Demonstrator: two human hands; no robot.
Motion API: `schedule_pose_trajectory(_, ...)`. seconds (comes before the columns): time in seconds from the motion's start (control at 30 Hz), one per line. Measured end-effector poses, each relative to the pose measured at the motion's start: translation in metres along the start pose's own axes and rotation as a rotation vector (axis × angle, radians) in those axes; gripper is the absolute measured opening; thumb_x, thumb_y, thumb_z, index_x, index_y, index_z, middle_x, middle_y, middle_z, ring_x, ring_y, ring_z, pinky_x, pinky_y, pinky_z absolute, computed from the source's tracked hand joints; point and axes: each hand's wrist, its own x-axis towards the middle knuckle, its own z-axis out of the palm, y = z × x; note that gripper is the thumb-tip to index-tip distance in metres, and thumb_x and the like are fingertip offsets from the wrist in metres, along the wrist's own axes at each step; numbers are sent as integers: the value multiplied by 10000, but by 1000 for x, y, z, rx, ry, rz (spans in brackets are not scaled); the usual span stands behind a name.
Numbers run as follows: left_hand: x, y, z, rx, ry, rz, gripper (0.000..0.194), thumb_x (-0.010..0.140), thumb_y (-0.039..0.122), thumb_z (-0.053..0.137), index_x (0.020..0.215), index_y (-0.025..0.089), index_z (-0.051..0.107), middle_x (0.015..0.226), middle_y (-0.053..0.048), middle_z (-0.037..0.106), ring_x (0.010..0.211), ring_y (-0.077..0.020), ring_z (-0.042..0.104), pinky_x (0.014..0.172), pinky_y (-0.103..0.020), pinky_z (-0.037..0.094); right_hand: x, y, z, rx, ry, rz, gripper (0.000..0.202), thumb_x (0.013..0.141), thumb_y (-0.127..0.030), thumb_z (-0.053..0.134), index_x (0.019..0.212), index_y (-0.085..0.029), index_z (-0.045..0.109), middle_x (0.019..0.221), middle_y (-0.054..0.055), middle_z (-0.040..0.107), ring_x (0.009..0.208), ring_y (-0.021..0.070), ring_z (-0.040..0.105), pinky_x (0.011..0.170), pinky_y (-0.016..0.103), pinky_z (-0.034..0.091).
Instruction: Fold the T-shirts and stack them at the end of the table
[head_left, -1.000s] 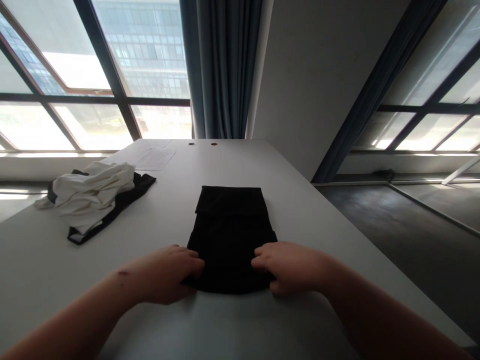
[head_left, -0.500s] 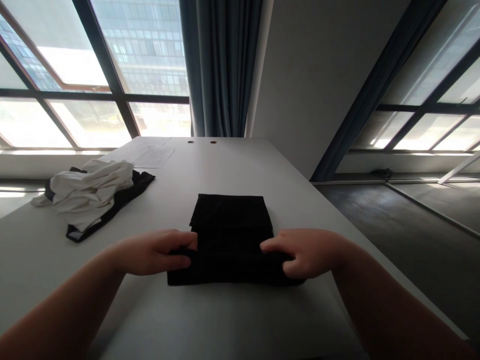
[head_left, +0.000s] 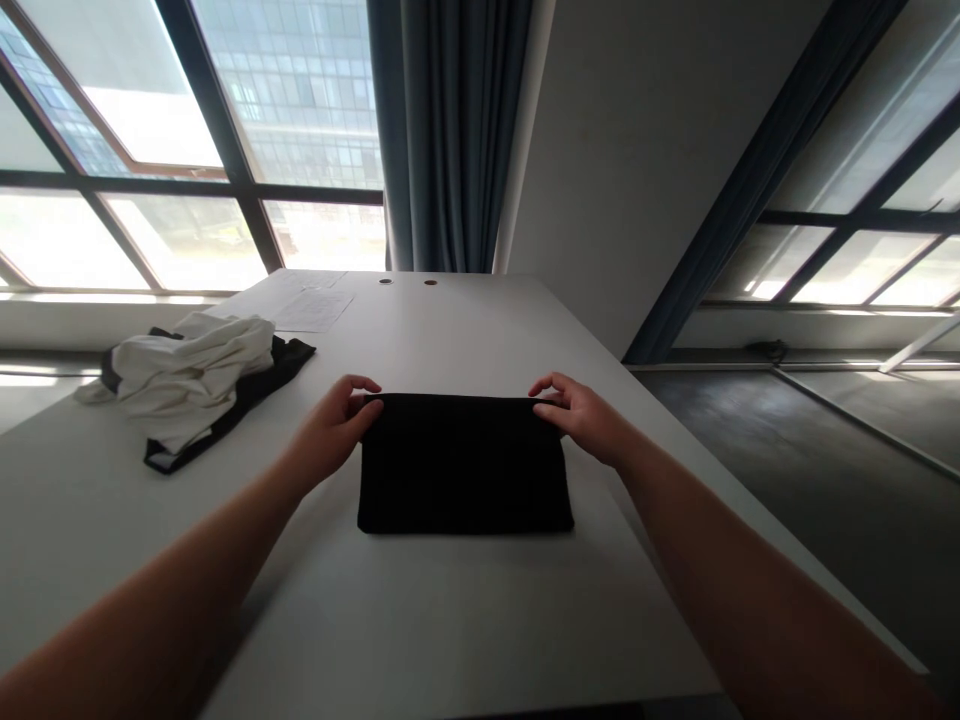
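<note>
On the table (head_left: 450, 620), the cloth (head_left: 465, 465) lies folded, near edge straight. At its far corners I have left hand (head_left: 334, 425) and right hand (head_left: 589, 415) pinching it; I judge even tension would square the layers. Beyond, left: rumpled garment (head_left: 195, 360).

one left hand (head_left: 334, 428), one right hand (head_left: 586, 418), just one black cloth (head_left: 465, 465), one clothes heap (head_left: 191, 375) left, two curtains (head_left: 454, 140) far

- Folded cloth (head_left: 465, 465): plain, solid black
- Crumpled garment (head_left: 187, 365): off-white with black sections
- Surface (head_left: 465, 620): plain white
- Curtain (head_left: 450, 140): slate blue
- Wall (head_left: 630, 150): grey
- Floor (head_left: 735, 410): dark grey
- Window frame (head_left: 322, 195): nearly black
- Window sash (head_left: 176, 171): brown
- Building outside (head_left: 300, 90): pale blue, gridded
</note>
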Motion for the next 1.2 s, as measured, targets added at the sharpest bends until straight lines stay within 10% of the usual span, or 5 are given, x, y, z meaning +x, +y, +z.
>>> schedule_pose_trajectory(0.6, 43, -66, 20, 281, 42, -38, 391, 901, 524, 572, 1163, 248, 661, 949, -32, 781, 745, -197, 681, 680, -299, 510, 41, 64, 16, -290, 223, 30, 247, 848, -427, 559, 926, -204, 631, 679, -3, 627, 617, 168, 540, 625, 286, 390)
schedule_pose_trajectory(0.97, 61, -74, 21, 365, 18, 30, 279, 849, 417, 610, 1068, 245, 615, 954, -31, 759, 878, -224, 703, 829, -347, 515, 42, 56, 21, -571, 258, 77, 187, 929, -295, 558, 955, -178, 702, 846, 47, 697, 796, 187, 634, 753, 281, 450)
schedule_pose_trajectory(1.2, 56, -68, 23, 506, -31, 13, 142, 891, 397, 555, 939, 268, 592, 909, -15, 723, 839, -225, 677, 802, -349, 509, 1, 4, 50, -822, 313, -320, 357, 1020, -352, 485, 1245, -197, 716, 1362, 146, 619, 1317, 287, 518, 1158, 456, 370)
